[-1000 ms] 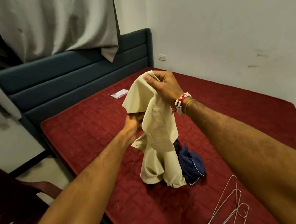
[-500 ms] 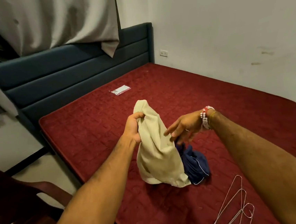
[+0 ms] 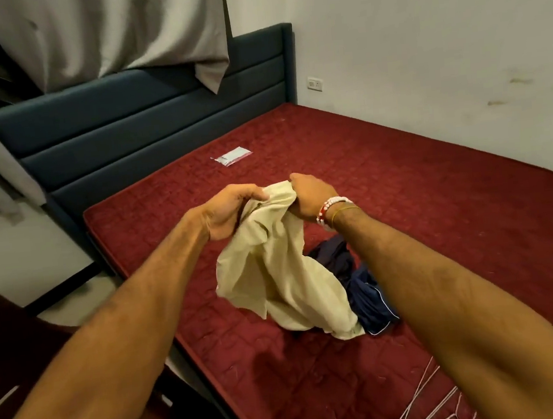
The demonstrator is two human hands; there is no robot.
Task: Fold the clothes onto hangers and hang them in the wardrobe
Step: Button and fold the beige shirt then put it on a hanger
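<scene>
Left hand (image 3: 231, 210): fingers curled round the top edge of the cream garment (image 3: 284, 269).
Right hand (image 3: 311, 196): clenched on the same edge, just beside the left; beaded bracelet (image 3: 331, 209) at the wrist.
Cream garment: held up over the red mattress (image 3: 435, 194), lower end resting on it.
Navy garment (image 3: 364, 298): crumpled on the mattress, touching the cream one.
Wire hangers (image 3: 436, 406): near bottom edge, partly hidden.
Small packet (image 3: 232, 155): near the headboard (image 3: 145, 120).

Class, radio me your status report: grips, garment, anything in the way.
Left grip, right grip both hold cream garment bunched, raised over mattress. Navy garment beside its hem. Hangers untouched.
</scene>
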